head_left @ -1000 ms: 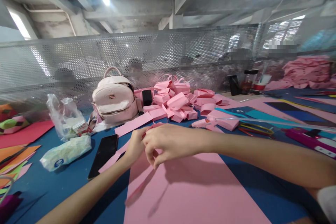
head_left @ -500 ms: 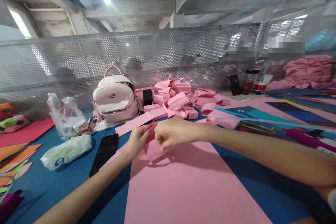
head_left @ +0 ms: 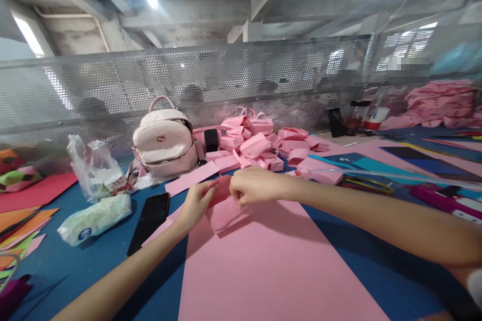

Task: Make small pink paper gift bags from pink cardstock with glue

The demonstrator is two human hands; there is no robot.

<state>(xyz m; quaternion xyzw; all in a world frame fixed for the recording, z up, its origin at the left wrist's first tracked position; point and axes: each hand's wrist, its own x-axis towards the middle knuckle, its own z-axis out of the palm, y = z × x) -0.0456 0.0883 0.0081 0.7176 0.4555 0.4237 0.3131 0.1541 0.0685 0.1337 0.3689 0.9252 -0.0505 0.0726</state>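
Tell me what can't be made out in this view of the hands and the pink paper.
- Head view: the right hand covers one end of the pink paper strip, so its fingertip grip is hidden.
- The left hand shows its back only; finger contact unclear.
- Printing on the white packet is too small to read.
- People behind the perforated screen are blurred.

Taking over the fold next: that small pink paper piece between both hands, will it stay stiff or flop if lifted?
Likely floppy: the pink paper piece curves between left hand and right hand. Probably very light, thin sheet. It may crease easily.
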